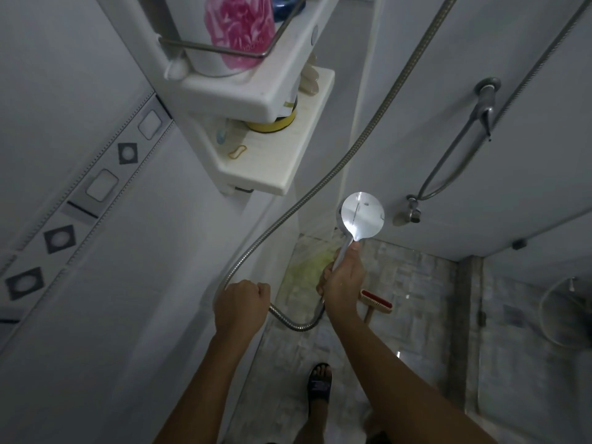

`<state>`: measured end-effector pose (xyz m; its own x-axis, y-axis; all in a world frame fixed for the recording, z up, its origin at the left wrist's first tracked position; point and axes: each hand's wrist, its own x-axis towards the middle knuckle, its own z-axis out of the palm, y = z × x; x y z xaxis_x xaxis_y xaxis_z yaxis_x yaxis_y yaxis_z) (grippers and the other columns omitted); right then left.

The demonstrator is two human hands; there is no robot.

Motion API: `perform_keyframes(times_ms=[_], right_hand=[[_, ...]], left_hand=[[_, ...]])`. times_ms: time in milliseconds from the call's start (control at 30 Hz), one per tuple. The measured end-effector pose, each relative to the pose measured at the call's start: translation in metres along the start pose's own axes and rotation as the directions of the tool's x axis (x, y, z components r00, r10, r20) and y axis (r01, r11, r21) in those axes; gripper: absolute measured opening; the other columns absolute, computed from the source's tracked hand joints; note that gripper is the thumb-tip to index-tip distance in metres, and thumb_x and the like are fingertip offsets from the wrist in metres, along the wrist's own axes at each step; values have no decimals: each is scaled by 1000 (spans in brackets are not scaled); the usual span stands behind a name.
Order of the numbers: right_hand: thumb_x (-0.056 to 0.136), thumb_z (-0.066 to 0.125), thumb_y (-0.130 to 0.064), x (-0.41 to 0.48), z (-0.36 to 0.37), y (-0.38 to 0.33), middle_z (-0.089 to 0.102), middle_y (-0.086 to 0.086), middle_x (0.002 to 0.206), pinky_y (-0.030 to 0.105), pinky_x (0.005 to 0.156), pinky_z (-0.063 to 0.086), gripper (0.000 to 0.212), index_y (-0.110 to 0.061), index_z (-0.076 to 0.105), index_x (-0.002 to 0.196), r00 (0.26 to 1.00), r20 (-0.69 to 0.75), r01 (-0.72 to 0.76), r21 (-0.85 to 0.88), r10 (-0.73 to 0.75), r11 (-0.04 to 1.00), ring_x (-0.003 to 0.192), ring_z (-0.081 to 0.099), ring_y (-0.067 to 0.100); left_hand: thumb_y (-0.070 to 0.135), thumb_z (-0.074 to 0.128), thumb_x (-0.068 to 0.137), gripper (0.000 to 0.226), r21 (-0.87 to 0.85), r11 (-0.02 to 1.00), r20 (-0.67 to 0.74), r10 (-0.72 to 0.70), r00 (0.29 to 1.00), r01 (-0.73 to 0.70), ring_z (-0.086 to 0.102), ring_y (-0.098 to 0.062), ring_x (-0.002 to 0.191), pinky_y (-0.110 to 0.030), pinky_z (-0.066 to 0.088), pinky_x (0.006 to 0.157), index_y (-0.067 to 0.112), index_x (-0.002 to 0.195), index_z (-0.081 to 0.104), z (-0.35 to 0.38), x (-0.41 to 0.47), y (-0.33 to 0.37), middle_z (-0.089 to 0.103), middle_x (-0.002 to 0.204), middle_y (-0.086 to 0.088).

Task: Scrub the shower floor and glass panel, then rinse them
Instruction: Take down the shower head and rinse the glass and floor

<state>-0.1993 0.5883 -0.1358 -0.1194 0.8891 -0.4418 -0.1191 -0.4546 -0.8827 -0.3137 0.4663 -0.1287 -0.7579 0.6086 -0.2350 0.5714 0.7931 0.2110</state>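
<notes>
My right hand (344, 283) grips the round chrome showerhead (362, 216), left hand (242, 302) fisted round its ribbed metal hose (352, 149). One red brush (376, 302) on mottled tile floor (416, 315).

The shower head (362, 216) is gleaming as polished chrome, its round back mirror-bright. The hose (323, 184) is showing ribbed, silvery metal with a duller shine. The wall tiles (96, 75) are looking smooth, glossy and white. The shower floor (413, 283) is showing mottled grey, stone-like tile with a wet sheen. The scrub brush (377, 303) is showing a red plastic head on a pale wooden handle. The upper shelf (256, 94) is looking like smooth white plastic, its rail (224, 50) thin bare metal. The glass panel (519, 363) is looking clear.
</notes>
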Motion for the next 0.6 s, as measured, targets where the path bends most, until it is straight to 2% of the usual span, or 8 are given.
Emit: perform_keyframes(times_ms=[200, 333, 433, 533, 600], right_hand=[[99, 34, -57, 3, -2, 4, 42, 5, 55, 23, 42, 36, 52, -12, 50, 77, 1000, -12, -2, 6, 2, 1000, 42, 39, 17], [90, 35, -64, 4, -3, 8, 40, 6, 55, 22, 41, 34, 56, -11, 48, 79, 1000, -21, 14, 0, -14, 1000, 42, 38, 17], [87, 36, -68, 4, -5, 10, 39, 8, 56, 23, 40, 34, 59, -11, 49, 80, 999, -27, 29, -13, -29, 1000, 43, 37, 17], [95, 34, -60, 4, -8, 11, 38, 8, 55, 22, 40, 33, 53, -11, 49, 82, 1000, -19, 9, -6, -9, 1000, 42, 35, 16], [101, 32, -53, 3, -11, 12, 37, 6, 54, 21, 39, 32, 48, -12, 47, 81, 1000, -16, -6, -10, 5, 1000, 41, 34, 16]], left_hand=[[28, 46, 97, 46, 15, 999, -22, 33, 999, -33, 50, -24, 59, -31, 39, 58, 7, 57, 57, 6, 2, 1, 65, 67, -14], [28, 46, 96, 46, 31, 999, -1, 41, 999, -41, 57, -29, 62, -32, 41, 59, 3, 61, 63, 11, 3, 2, 66, 68, -15], [29, 45, 96, 46, 43, 998, 28, 46, 999, -47, 60, -30, 63, -31, 40, 57, 8, 58, 56, 13, 3, 2, 66, 67, -14], [32, 41, 96, 47, 31, 998, 43, 50, 998, -51, 61, -31, 62, -33, 44, 58, 11, 55, 49, 16, 2, 1, 65, 66, -15], [36, 34, 93, 49, 17, 998, 54, 59, 997, -60, 59, -30, 59, -32, 42, 55, 12, 51, 43, 19, 1, 0, 62, 61, -12]])
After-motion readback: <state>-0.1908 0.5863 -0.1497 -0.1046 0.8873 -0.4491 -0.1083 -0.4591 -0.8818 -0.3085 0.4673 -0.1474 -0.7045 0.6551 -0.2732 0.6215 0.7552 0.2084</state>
